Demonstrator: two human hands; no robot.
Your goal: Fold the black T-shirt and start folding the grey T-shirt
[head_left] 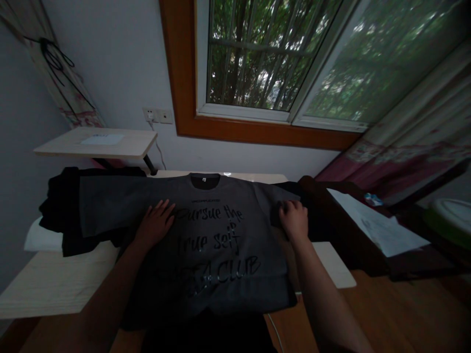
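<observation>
Where the pale wooden desk [51,287] shows at its bare left part, its top is smooth and flat with a faint grain, and a dark grey T-shirt [217,255] lies spread front-up across its middle. Soft and matte, the cloth carries glossy black lettering in rows down the chest, and a black neckband with a small label sits at the far edge. Its hem hangs just over the near edge of the desk. A heap of black clothes [61,206] lies under and beyond the shirt's left sleeve, rumpled and shapeless in the dim light.

The left hand [154,223] rests palm-down on the shirt's chest just left of the lettering, fingers stretched out and slightly fanned, flat against the cloth and gripping nothing. The right hand [294,218] lies at the shirt's right side, by the sleeve, with its fingers curled onto the fabric; whether they pinch a fold or only press on it cannot be told.

To the right, a white sheet of paper [379,225] lies on dark furniture. A small light shelf [99,142] juts from the wall at the left, below a wood-framed window [265,63].
</observation>
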